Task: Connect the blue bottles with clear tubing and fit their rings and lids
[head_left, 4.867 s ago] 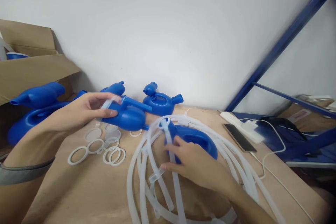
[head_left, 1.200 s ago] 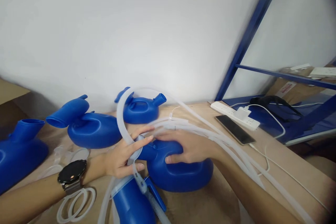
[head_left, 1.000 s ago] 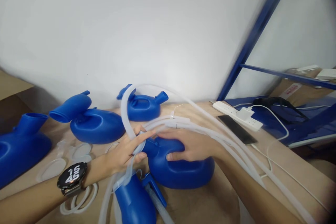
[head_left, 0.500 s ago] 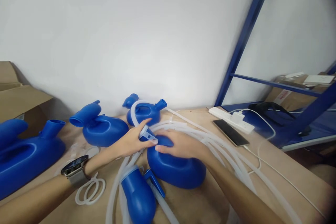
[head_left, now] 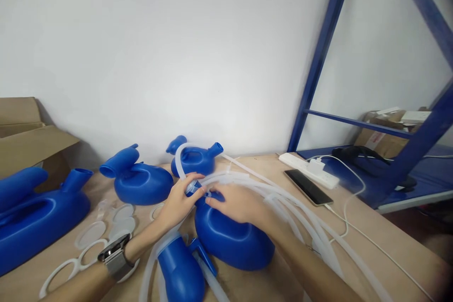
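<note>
A blue plastic urinal bottle lies on its side in front of me. My right hand is closed around its neck, which the fingers mostly hide. Between the thumb and fingers of my left hand is a blue hose cap with a whitish collar, held right by the bottle's neck. Whether the cap touches the mouth is hidden. A thick white hose arches up from the cap toward the back. Below my left hand lies a separate blue urinal spout.
More blue urinal bottles stand behind and left. Whitish lids and rings lie near my left forearm. Bundled white hoses run rightward. A phone, a power strip, a blue rack and a carton flank them.
My left hand has turned the hose cap and brought it closer to the bottle's neck. The cap's holed tab now shows less. The view has shifted slightly.
</note>
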Demonstrator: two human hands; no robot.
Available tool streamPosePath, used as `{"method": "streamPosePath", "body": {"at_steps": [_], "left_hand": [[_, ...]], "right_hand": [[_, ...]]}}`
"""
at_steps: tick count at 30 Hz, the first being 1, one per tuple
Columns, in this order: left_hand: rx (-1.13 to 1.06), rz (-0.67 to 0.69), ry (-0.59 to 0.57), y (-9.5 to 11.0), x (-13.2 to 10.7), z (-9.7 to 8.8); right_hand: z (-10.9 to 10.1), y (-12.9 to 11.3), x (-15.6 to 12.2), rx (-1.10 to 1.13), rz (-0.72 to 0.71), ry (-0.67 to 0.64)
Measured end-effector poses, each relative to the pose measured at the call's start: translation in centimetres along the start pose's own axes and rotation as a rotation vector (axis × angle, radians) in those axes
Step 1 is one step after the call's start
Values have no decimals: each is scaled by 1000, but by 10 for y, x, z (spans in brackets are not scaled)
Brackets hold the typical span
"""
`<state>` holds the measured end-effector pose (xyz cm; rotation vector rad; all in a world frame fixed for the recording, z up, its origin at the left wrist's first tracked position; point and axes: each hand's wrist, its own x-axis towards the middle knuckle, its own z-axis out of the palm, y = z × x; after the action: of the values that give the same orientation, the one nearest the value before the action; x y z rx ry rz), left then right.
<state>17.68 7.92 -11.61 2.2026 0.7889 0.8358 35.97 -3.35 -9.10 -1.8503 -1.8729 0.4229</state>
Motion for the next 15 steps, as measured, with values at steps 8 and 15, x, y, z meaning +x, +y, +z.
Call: {"method": "streamPosePath", "body": {"at_steps": [8,15], "left_hand": [[-58,-48,-34,0,0,-2],[-27,-34,7,2,-2,2]], "right_hand": [[-7,-12,2,57,131,-62],[1,-4,6,24,88,6]]}}
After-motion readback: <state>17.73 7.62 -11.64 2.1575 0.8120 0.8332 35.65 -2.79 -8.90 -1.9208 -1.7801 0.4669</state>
